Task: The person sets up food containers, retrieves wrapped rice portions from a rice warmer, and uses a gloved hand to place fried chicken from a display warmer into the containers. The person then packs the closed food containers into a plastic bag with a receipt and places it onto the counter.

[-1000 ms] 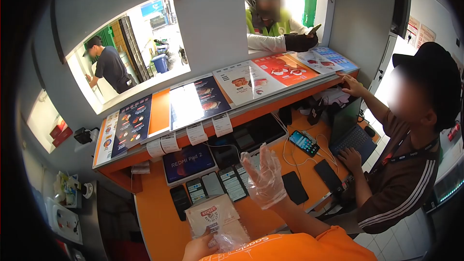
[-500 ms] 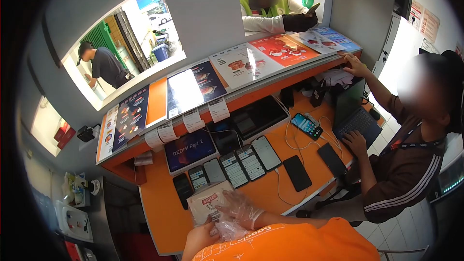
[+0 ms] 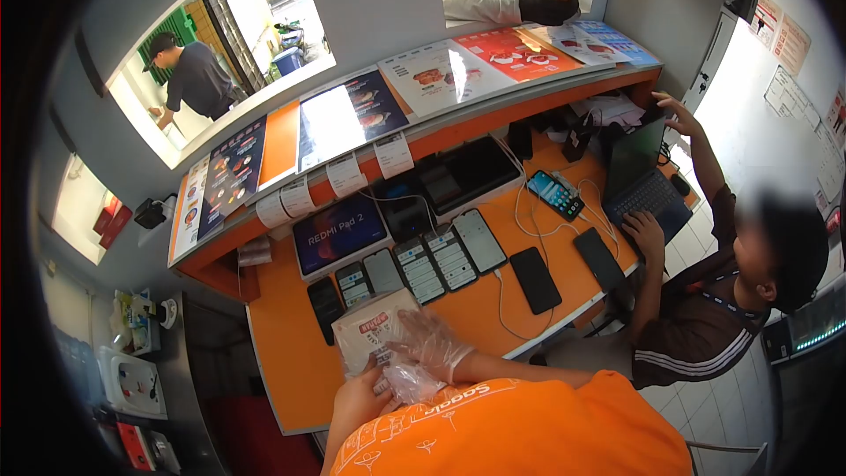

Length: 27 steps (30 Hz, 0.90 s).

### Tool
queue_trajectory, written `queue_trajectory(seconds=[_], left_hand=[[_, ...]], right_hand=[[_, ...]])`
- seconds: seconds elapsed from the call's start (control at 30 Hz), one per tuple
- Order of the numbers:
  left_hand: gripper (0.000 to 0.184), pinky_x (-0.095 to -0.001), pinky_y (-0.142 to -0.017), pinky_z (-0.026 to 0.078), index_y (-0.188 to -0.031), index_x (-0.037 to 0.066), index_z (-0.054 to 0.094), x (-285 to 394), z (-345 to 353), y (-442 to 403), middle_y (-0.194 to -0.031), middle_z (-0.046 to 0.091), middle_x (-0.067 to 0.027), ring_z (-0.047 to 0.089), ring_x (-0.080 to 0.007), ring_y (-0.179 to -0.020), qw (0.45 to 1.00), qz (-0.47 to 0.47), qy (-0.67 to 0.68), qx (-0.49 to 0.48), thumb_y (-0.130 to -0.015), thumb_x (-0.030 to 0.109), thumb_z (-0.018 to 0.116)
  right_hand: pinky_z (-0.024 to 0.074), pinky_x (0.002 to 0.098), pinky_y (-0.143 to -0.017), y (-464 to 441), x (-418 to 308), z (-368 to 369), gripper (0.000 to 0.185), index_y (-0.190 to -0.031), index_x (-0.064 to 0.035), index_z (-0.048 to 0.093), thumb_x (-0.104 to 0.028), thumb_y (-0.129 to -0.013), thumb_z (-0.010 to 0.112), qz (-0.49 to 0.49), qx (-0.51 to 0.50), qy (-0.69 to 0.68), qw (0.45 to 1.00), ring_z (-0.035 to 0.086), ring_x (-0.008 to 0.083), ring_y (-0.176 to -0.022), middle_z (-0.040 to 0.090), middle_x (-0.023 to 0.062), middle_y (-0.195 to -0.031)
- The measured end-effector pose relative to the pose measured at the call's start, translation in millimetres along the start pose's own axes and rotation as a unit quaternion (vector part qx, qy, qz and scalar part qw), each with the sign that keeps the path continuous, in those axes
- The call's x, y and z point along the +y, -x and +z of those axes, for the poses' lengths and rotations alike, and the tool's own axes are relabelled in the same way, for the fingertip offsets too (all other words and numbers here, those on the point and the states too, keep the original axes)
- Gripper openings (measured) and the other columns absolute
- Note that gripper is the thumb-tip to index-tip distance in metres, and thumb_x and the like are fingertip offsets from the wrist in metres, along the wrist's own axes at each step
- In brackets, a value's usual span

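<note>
A pale cardboard box [image 3: 366, 332] with red and dark print is at the front edge of the orange desk, close to my body. My left hand [image 3: 359, 401] grips its near side, fingers bent round it. My right hand [image 3: 432, 344], in a clear plastic glove, lies on the box's right side with its fingers partly spread. Crumpled clear plastic [image 3: 412, 379] is bunched between my hands. Just beyond the box stands a row of phones [image 3: 419, 271], several of them lit, below a boxed tablet [image 3: 339, 234].
A co-worker [image 3: 705, 317] sits at the right, a hand on the laptop [image 3: 648, 198]. Menu boards [image 3: 441, 75] cover the raised shelf. A person [image 3: 493, 0] leans in at the window; another [image 3: 198, 79] stands outside. Cables [image 3: 529, 229] cross the desk; a sink [image 3: 132, 383] is at left.
My raised right hand has come down onto the box. The co-worker's head has lowered, and their far hand has moved from the shelf edge to the laptop screen's top. The whole view has shifted.
</note>
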<state>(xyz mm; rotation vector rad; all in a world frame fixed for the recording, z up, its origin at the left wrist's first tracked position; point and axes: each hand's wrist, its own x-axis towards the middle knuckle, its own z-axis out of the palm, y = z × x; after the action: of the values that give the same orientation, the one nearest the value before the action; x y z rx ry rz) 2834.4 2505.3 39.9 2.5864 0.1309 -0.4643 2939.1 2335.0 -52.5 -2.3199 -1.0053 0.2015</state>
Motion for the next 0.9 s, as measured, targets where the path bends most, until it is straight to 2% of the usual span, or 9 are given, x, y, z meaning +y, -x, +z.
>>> queue_trajectory(seconds=[0.07,0.17,0.23,0.33,0.43,0.53,0.63,0.8,0.9], left_hand=[[0.047,-0.0403,-0.081,0.053,-0.119,0.009,0.062,-3,7,1,-0.139,0.047,-0.0176,0.064,-0.0371,-0.099,0.999,-0.001,0.044,0.028,-0.078,0.031,0.068],[0.049,-0.0387,-0.084,0.052,-0.121,0.007,0.061,-15,18,2,-0.138,0.049,-0.0182,0.063,-0.0361,-0.104,0.993,-0.012,0.108,0.038,-0.078,0.030,0.069],[0.050,-0.0374,-0.085,0.052,-0.121,0.005,0.061,-21,15,6,-0.135,0.051,-0.0192,0.063,-0.0353,-0.106,0.991,-0.009,0.130,0.034,-0.078,0.029,0.070],[0.051,-0.0359,-0.085,0.052,-0.121,0.002,0.061,-22,3,11,-0.130,0.055,-0.0211,0.063,-0.0341,-0.107,0.989,0.012,0.143,0.028,-0.077,0.025,0.073],[0.049,-0.0350,-0.083,0.052,-0.119,0.000,0.062,-26,-10,16,-0.124,0.060,-0.0217,0.064,-0.0328,-0.105,0.985,0.041,0.165,0.041,-0.077,0.022,0.075],[0.046,-0.0342,-0.081,0.052,-0.117,0.000,0.064,-45,-20,21,-0.116,0.065,-0.0203,0.067,-0.0299,-0.099,0.979,0.079,0.177,0.059,-0.078,0.021,0.076],[0.042,-0.0332,-0.078,0.052,-0.113,-0.001,0.065,-53,-41,27,-0.107,0.068,-0.0175,0.068,-0.0266,-0.094,0.975,0.051,0.211,0.050,-0.078,0.020,0.075],[0.036,-0.0330,-0.074,0.052,-0.107,-0.003,0.066,-104,-61,26,-0.101,0.069,-0.0167,0.068,-0.0268,-0.089,0.975,-0.007,0.212,0.063,-0.078,0.017,0.074],[0.041,-0.0332,-0.072,0.053,-0.111,-0.004,0.064,-147,-61,21,-0.103,0.069,-0.0173,0.069,-0.0280,-0.086,0.978,0.040,0.163,0.122,-0.078,0.019,0.075]], right_hand=[[0.0166,0.0462,-0.115,1,4,5,0.049,-0.139,-0.0183,0.042,-0.039,-0.095,0.048,0.004,-0.035,-0.005,0.999,0.026,0.0382,-0.138,0.028,0.0230,-0.149],[0.0105,0.0505,-0.116,6,-5,-10,0.048,-0.142,-0.0301,0.042,-0.039,-0.095,0.047,-0.017,-0.078,0.061,0.995,0.018,0.0391,-0.143,0.020,0.0236,-0.154],[0.0095,0.0511,-0.116,14,-19,-29,0.051,-0.144,-0.0311,0.039,-0.042,-0.095,0.046,-0.061,-0.080,0.172,0.980,0.015,0.0389,-0.144,0.018,0.0233,-0.154],[0.0054,0.0478,-0.117,19,-35,-47,0.067,-0.147,-0.0295,0.035,-0.050,-0.087,0.056,-0.005,-0.127,0.136,0.983,0.008,0.0349,-0.146,0.014,0.0166,-0.157],[0.0050,0.0475,-0.117,27,-34,-33,0.078,-0.147,-0.0282,0.035,-0.062,-0.080,0.058,-0.001,-0.060,0.190,0.980,0.008,0.0323,-0.146,0.014,0.0155,-0.158],[0.0061,0.0467,-0.117,32,-33,-16,0.077,-0.146,-0.0284,0.036,-0.064,-0.081,0.054,0.017,-0.021,0.219,0.975,0.008,0.0294,-0.147,0.016,0.0145,-0.157],[0.0076,0.0440,-0.117,40,-42,-19,0.075,-0.147,-0.0268,0.035,-0.062,-0.083,0.052,0.069,-0.041,0.254,0.964,0.010,0.0291,-0.146,0.020,0.0151,-0.156],[0.0143,0.0423,-0.117,63,-49,-11,0.076,-0.147,-0.0202,0.035,-0.054,-0.083,0.057,0.151,0.067,0.186,0.969,0.021,0.0342,-0.143,0.026,0.0208,-0.152],[0.0187,0.0422,-0.116,80,-59,-6,0.077,-0.146,-0.0150,0.035,-0.048,-0.081,0.062,0.195,0.102,0.131,0.967,0.028,0.0365,-0.140,0.028,0.0239,-0.150]])
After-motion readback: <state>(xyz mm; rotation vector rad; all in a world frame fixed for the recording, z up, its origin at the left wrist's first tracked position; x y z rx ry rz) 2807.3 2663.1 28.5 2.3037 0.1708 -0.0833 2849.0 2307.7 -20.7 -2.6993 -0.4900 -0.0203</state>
